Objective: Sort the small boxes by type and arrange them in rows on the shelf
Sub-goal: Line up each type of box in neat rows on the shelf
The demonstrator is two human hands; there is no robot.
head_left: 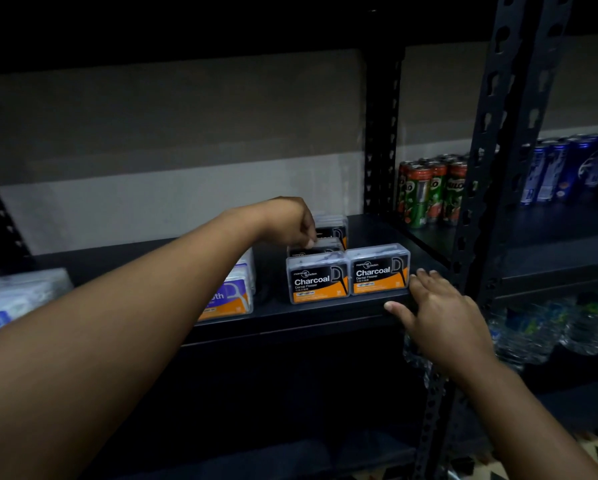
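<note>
Two black-and-orange Charcoal flosser boxes (347, 277) stand side by side at the front of the dark shelf (290, 311). Behind the left one sits a second-row Charcoal box (320, 247), and another Charcoal box (334, 226) stands further back. My left hand (287, 221) reaches over the shelf, fingers closed on the top of the second-row box. My right hand (439, 313) rests with spread fingers on the shelf's front edge, just right of the front boxes. A purple-and-orange flosser box (230, 296) stands to the left, partly hidden by my left forearm.
A blurry white-and-blue pack (16, 296) lies at the shelf's far left. A black perforated upright (491, 174) bounds the shelf on the right. Beyond it stand green Milo cans (429, 192), blue cans (567, 168) and, lower, water bottles (550, 327).
</note>
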